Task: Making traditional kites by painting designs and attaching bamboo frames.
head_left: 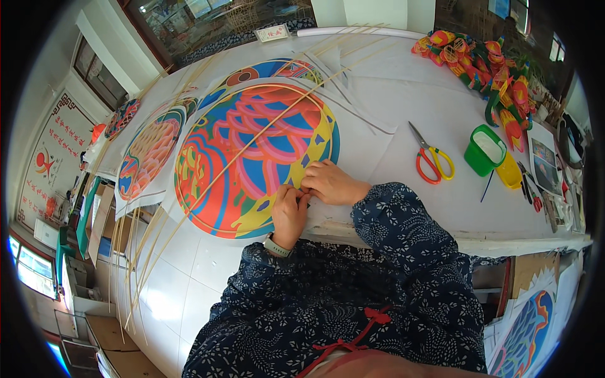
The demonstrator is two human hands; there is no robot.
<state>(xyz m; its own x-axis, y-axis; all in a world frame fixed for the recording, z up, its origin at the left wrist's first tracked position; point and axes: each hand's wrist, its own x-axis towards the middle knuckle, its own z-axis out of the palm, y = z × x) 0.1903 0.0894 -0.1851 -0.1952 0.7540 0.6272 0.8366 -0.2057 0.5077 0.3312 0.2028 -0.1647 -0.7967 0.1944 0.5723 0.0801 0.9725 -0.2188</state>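
Note:
A large round painted panel (252, 107) lies on the table in front of me, with red, blue, yellow and pink fish-scale patterns. A thin bamboo strip runs around just inside its rim, and another long bamboo strip (242, 150) crosses it diagonally. My left hand (289, 214), with a watch on the wrist, is at the panel's near right edge, fingers closed in a pinch. Touching it, my right hand (333, 183) also has its fingertips pinched together there. What lies between the fingertips is hidden.
Scissors (430, 157) with red and yellow handles lie to the right, beside a green container (484, 151) and a yellow one (509, 171). Colourful folded pieces (472, 63) are heaped at the far right. More painted panels (151, 148) and loose bamboo strips (148, 246) are on the left.

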